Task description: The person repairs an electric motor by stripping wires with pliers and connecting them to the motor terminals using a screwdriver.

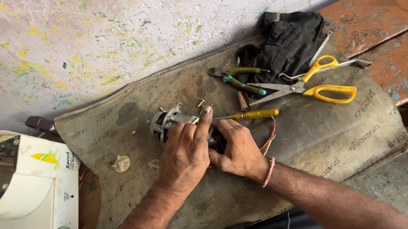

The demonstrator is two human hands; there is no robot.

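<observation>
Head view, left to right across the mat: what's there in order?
White appliance housing → small pale disc → electric motor under the left hand → right hand → yellow-handled screwdriver → yellow-handled scissors.

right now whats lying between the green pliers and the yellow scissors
A short brown rusty piece lies on the mat between the green pliers and the yellow scissors, seen in the head view.

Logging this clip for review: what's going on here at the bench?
A person grips a small electric motor with both hands on a worn mat: left hand over it, right hand beside. A yellow-handled screwdriver, pliers, scissors and black cloth lie behind. A white appliance housing sits left.
</observation>
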